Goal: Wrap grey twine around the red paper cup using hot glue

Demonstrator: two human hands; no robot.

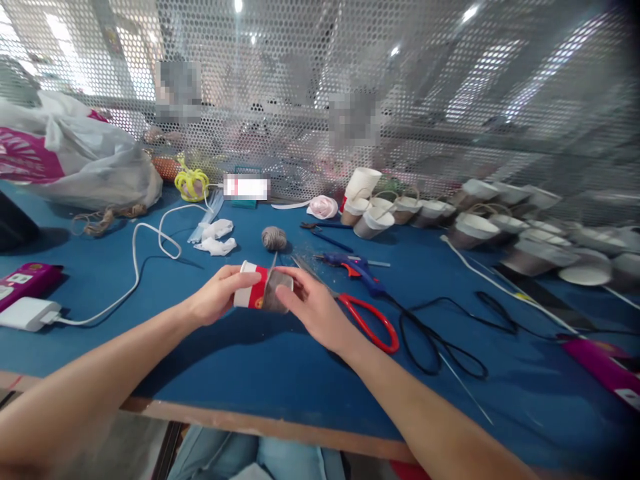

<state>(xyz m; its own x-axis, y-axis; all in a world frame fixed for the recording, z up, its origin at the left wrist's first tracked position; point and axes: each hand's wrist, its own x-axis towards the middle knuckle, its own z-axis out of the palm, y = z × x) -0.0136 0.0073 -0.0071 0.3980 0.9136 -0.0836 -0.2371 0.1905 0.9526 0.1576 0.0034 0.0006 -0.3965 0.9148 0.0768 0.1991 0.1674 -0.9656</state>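
Observation:
A paper cup [259,288], white and red with grey yarn wound over one end, lies sideways in the air between both hands. My left hand [219,293] grips its white rim end, thumb on top. The fingers of my right hand [313,303] close round the grey yarn-covered end. A strand of yarn runs from the cup up to a grey yarn ball [274,238] on the table just behind it. Close to my right hand lie red-handled scissors [370,325], their blades partly hidden by the hand, and a blue glue gun [353,268].
Many yarn-wrapped cups [475,230] with handles stand at the back right. Blue pliers [330,233] and a pink ribbon roll [323,207] lie behind the glue gun. Black cord loops at right; a white cable [135,267] and purple power strip [30,283] are left. A mesh panel [300,80] borders the back.

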